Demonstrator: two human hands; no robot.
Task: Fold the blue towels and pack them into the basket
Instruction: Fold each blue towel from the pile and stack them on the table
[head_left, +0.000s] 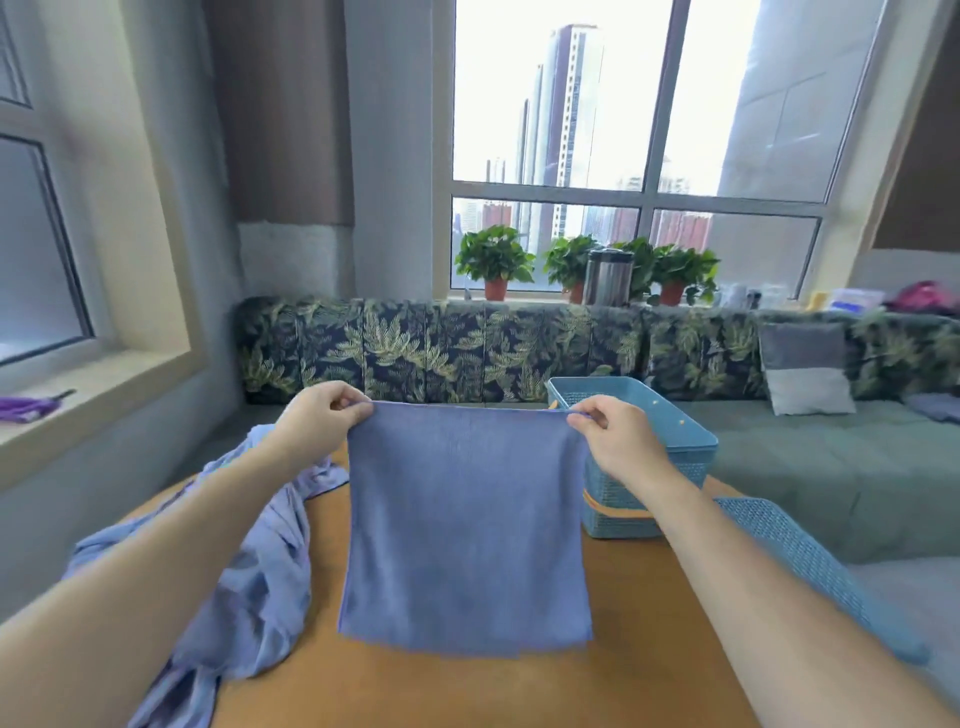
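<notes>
Your left hand (324, 415) and right hand (610, 434) each pinch a top corner of the towel (465, 525). It hangs flat over the table (467, 691), long axis vertical. The basket (654, 467) sits just beyond your right hand, the nearer one.

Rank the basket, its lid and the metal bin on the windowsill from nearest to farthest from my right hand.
1. The basket, just behind the right hand.
2. The lid, lying farther right.
3. The metal bin, far back beyond the sofa.
</notes>
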